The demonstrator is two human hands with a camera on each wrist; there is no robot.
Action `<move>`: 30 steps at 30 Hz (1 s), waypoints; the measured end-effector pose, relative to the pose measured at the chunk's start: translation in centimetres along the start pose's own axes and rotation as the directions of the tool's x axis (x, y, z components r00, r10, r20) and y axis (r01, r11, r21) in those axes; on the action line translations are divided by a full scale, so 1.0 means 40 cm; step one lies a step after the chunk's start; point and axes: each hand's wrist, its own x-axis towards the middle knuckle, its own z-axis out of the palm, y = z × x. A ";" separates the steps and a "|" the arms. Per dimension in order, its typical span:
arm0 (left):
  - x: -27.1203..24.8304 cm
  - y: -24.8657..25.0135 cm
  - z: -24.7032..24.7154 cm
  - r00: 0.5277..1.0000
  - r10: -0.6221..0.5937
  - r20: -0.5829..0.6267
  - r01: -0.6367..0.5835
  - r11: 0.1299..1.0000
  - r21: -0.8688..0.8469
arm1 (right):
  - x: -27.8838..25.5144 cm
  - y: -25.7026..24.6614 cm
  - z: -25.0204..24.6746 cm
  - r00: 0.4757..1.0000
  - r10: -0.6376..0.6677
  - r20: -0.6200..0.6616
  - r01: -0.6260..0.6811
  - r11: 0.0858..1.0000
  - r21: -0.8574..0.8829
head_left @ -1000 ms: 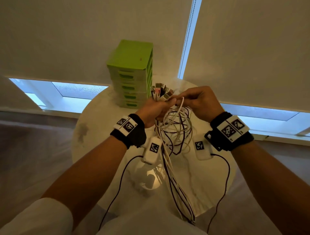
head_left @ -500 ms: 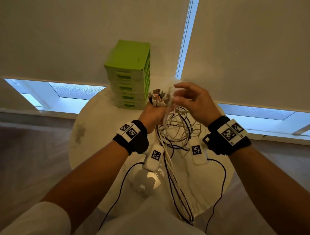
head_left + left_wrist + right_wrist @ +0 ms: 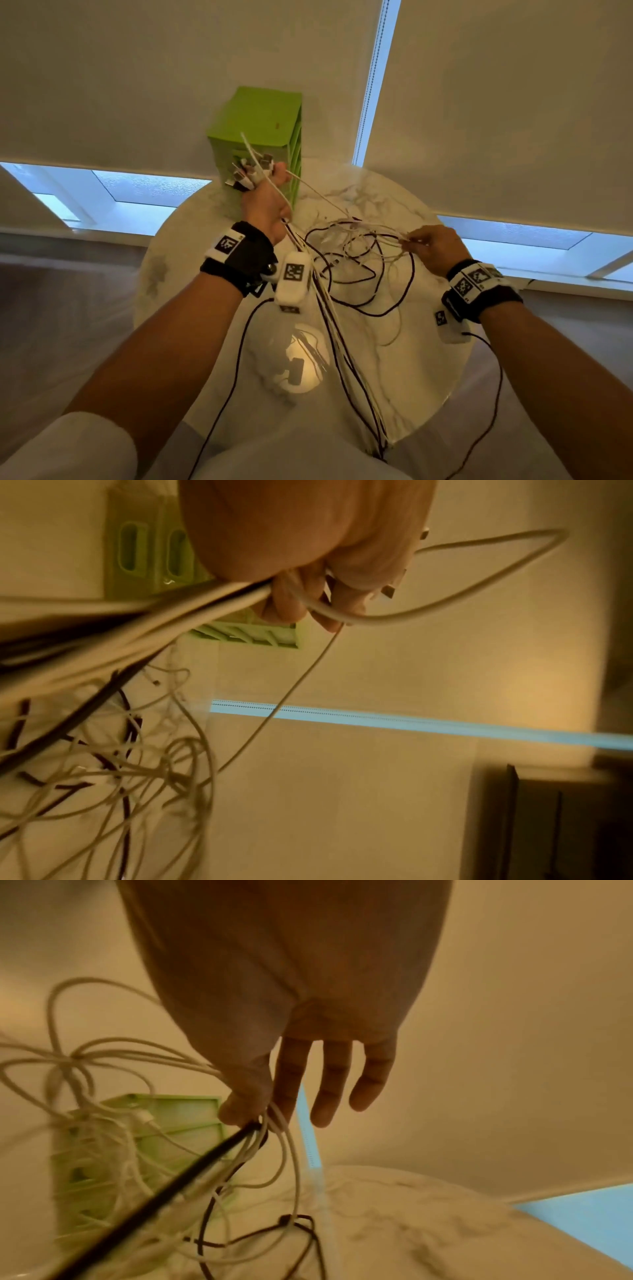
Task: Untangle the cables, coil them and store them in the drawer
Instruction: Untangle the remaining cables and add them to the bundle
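Observation:
A tangle of white and dark cables (image 3: 359, 260) hangs between my hands over the round marble table (image 3: 411, 377). My left hand (image 3: 267, 198) is raised in front of the green drawer unit (image 3: 260, 116) and grips a bunch of cable ends, with the plugs (image 3: 250, 171) sticking out above the fist; the left wrist view shows the fingers (image 3: 291, 599) curled round white cables (image 3: 205, 601). My right hand (image 3: 428, 246), out to the right, pinches several strands (image 3: 260, 1131) between thumb and forefinger, the other fingers (image 3: 342, 1083) straight. Long strands (image 3: 356, 394) trail down past the table's near edge.
The green drawer unit stands at the table's far edge against the blinds, its drawers (image 3: 154, 553) closed. A lamp's reflection (image 3: 301, 363) glows on the table top in front of me. Thin dark wires (image 3: 233, 370) run from the wrist devices toward my body.
My hands have moved apart: the left rose up and to the left with the plug ends, the right swung out to the right, stretching the tangle open between them.

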 end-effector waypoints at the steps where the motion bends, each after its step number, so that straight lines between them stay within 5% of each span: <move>1: 0.002 0.003 -0.006 1.000 0.006 -0.010 -0.006 1.000 -0.030 | 0.003 0.014 -0.009 0.999 0.046 -0.004 -0.046 0.997 -0.058; 4: 0.009 -0.004 -0.020 1.000 0.031 0.004 -0.031 0.997 -0.067 | 0.010 0.029 -0.028 0.988 0.148 0.043 -0.135 0.967 -0.214; 8: -0.023 0.000 0.007 0.979 0.077 0.191 -0.095 0.992 0.087 | 0.027 -0.054 -0.035 0.986 0.093 0.141 -0.049 0.955 -0.292; 12: -0.076 0.014 0.068 0.913 0.085 0.400 -0.142 0.983 0.114 | 0.007 -0.236 -0.004 0.979 -0.179 0.098 0.165 0.976 0.142; 16: -0.096 0.017 0.080 0.885 0.099 0.456 -0.166 0.980 0.111 | -0.013 -0.306 0.038 0.930 -0.286 0.231 0.247 0.951 0.185; 19: -0.075 0.017 0.039 0.862 0.120 0.492 -0.210 0.969 0.132 | -0.012 -0.302 0.014 0.946 -0.253 0.201 0.192 0.941 0.279; 25: -0.083 -0.053 -0.006 0.805 -0.120 0.581 -0.140 0.913 0.382 | -0.025 -0.369 -0.102 0.896 -0.440 0.062 0.398 0.856 0.329; 30: -0.096 -0.095 0.005 0.791 -0.104 0.603 -0.263 0.832 0.489 | -0.034 -0.403 -0.155 0.850 -0.522 -0.072 0.496 0.748 0.441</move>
